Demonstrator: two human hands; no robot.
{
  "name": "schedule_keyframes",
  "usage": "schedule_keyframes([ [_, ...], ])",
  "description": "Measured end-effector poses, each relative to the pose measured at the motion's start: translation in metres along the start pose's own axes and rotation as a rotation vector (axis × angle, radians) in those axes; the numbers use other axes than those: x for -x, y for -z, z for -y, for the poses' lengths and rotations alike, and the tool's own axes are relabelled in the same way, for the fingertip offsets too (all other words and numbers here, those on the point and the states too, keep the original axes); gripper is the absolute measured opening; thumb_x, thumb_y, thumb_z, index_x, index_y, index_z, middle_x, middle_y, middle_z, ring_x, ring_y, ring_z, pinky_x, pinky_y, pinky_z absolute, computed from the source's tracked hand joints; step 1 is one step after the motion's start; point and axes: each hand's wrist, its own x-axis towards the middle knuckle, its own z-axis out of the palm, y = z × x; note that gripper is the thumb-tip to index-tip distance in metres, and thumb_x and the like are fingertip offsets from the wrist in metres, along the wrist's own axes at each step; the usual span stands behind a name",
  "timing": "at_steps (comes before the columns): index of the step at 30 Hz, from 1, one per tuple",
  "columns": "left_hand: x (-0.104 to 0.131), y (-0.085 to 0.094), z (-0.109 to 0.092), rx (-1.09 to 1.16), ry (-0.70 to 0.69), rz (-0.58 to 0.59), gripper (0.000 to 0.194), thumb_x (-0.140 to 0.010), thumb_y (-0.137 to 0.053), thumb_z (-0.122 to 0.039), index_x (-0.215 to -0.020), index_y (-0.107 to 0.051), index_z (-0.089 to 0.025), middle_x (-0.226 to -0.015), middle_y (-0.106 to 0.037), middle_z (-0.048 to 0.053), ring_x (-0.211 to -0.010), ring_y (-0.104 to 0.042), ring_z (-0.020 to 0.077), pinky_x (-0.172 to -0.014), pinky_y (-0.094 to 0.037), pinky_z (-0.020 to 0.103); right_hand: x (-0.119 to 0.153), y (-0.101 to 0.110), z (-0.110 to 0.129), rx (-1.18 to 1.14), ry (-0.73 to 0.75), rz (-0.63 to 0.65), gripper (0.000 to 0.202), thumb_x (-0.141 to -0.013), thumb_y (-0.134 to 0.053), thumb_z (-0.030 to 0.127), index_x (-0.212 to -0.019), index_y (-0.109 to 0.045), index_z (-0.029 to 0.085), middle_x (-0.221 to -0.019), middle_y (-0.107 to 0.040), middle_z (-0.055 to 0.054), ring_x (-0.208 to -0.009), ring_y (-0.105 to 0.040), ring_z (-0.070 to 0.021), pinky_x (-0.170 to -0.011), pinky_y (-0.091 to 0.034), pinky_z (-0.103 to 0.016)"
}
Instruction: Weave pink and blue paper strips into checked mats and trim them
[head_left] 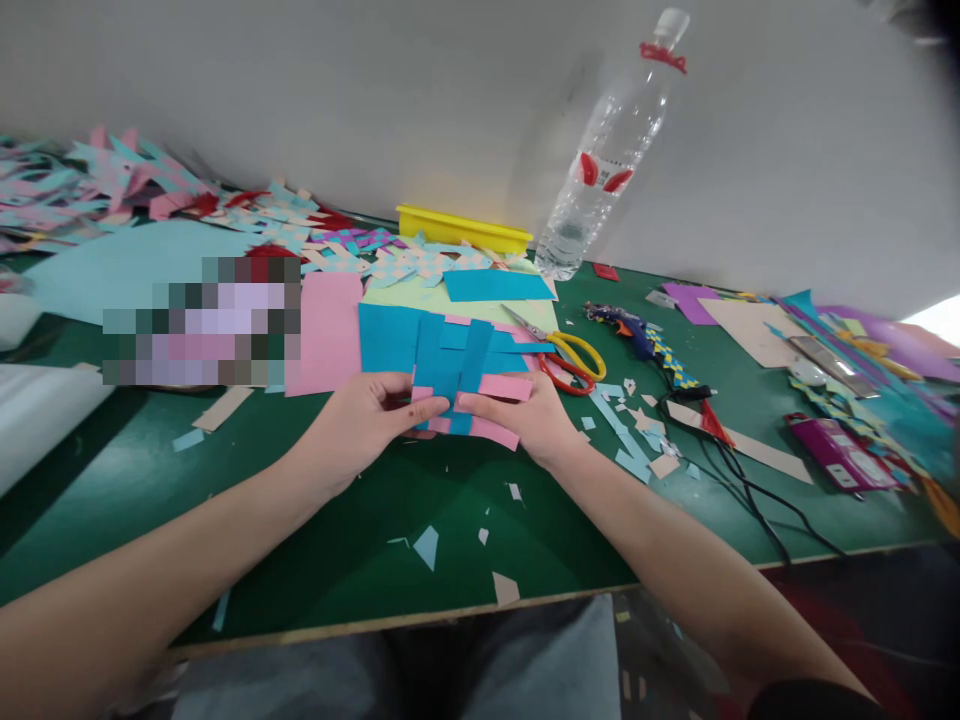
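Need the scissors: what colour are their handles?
Yellow and red, on the scissors, clearest in the head view.

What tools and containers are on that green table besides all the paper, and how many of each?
Scissors: 1
Glue gun: 1
Plastic bottle: 1
Yellow tray: 1
Total: 4

None of them is in use: the left hand and right hand both press on the blue-and-pink woven paper.
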Motion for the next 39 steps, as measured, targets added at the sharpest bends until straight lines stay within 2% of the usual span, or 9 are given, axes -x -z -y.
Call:
schedule_keyframes([
  [4, -0.001, 0.001, 0.0, -0.014, -0.027, -0.001, 0.024, -0.069, -0.081, -0.039, -0.078, -0.071, -0.019, -0.075, -0.071, -0.001, -0.067, -0.069, 0.0145, -0.066, -0.06, 0.022, -0.001, -0.001, 0.003, 0.012, 0.023, -0.002, 0.031, -0.065, -0.082, 0.038, -0.091, -0.074, 0.024, -0.102, -0.074, -0.003, -0.101, -0.068, -0.0234, -0.092, -0.055, -0.042],
  [9, 0.001, -0.001, -0.001, 0.006, -0.035, 0.012, 0.025, -0.069, -0.081, -0.038, -0.08, -0.07, -0.018, -0.079, -0.073, 0.0, -0.072, -0.071, 0.0161, -0.068, -0.061, 0.024, -0.001, -0.001, 0.007, -0.006, 0.022, 0.006, 0.031, -0.065, -0.082, 0.037, -0.092, -0.073, 0.023, -0.107, -0.073, -0.004, -0.104, -0.068, -0.0243, -0.093, -0.055, -0.043],
  [14, 0.003, -0.004, -0.005, 0.014, -0.017, 0.077, 0.033, -0.069, -0.083, -0.034, -0.096, -0.069, -0.02, -0.086, -0.076, 0.002, -0.076, -0.073, 0.0173, -0.068, -0.061, 0.022, 0.0, 0.002, 0.007, -0.043, 0.022, 0.012, 0.03, -0.07, -0.079, 0.028, -0.099, -0.072, 0.022, -0.11, -0.072, -0.004, -0.103, -0.068, -0.0236, -0.094, -0.055, -0.043],
  [16, 0.003, -0.004, -0.006, 0.0, -0.013, 0.077, 0.032, -0.069, -0.082, -0.035, -0.095, -0.07, -0.019, -0.085, -0.076, 0.003, -0.076, -0.073, 0.017, -0.068, -0.06, 0.021, 0.001, 0.003, 0.007, -0.044, 0.015, 0.015, 0.029, -0.071, -0.079, 0.028, -0.099, -0.072, 0.021, -0.11, -0.072, -0.005, -0.104, -0.067, -0.0234, -0.094, -0.055, -0.043],
  [23, 0.002, -0.003, -0.005, -0.014, -0.015, 0.084, 0.024, -0.072, -0.079, -0.037, -0.087, -0.075, -0.02, -0.081, -0.077, 0.002, -0.073, -0.073, 0.0168, -0.069, -0.06, 0.022, 0.001, 0.0, 0.004, -0.056, -0.006, -0.041, 0.024, -0.068, -0.081, 0.034, -0.085, -0.073, 0.02, -0.089, -0.073, -0.004, -0.085, -0.069, -0.0214, -0.081, -0.056, -0.04],
  [32, 0.002, -0.003, -0.005, 0.009, 0.003, 0.165, 0.03, -0.07, -0.079, -0.043, -0.091, -0.076, -0.022, -0.083, -0.077, 0.003, -0.078, -0.073, 0.0211, -0.074, -0.061, 0.029, 0.003, 0.004, 0.001, -0.044, -0.005, -0.018, 0.024, -0.069, -0.08, 0.036, -0.079, -0.068, 0.019, -0.083, -0.069, -0.003, -0.077, -0.065, -0.0182, -0.074, -0.054, -0.035],
  [34, 0.002, -0.002, -0.003, 0.014, -0.024, 0.123, 0.034, -0.071, -0.078, -0.046, -0.096, -0.075, -0.021, -0.09, -0.077, 0.004, -0.085, -0.072, 0.0224, -0.077, -0.06, 0.031, 0.002, 0.006, -0.002, -0.038, 0.001, -0.028, 0.025, -0.068, -0.08, 0.037, -0.082, -0.068, 0.019, -0.084, -0.07, -0.003, -0.077, -0.065, -0.0185, -0.074, -0.054, -0.036],
  [36, 0.001, -0.001, -0.001, -0.007, -0.06, 0.016, 0.039, -0.071, -0.078, -0.048, -0.099, -0.073, -0.022, -0.094, -0.077, 0.004, -0.087, -0.072, 0.0227, -0.076, -0.059, 0.03, 0.002, 0.007, -0.004, -0.033, 0.008, -0.034, 0.026, -0.068, -0.08, 0.037, -0.082, -0.068, 0.019, -0.083, -0.069, -0.003, -0.075, -0.065, -0.0183, -0.071, -0.054, -0.035],
  [39, -0.001, 0.001, 0.0, -0.041, -0.084, -0.118, 0.038, -0.067, -0.08, -0.046, -0.096, -0.073, -0.021, -0.089, -0.077, 0.005, -0.083, -0.071, 0.0225, -0.073, -0.058, 0.029, 0.001, 0.007, -0.006, 0.003, 0.027, -0.043, 0.025, -0.069, -0.08, 0.038, -0.079, -0.067, 0.019, -0.077, -0.067, -0.001, -0.07, -0.062, -0.0167, -0.064, -0.051, -0.032],
])
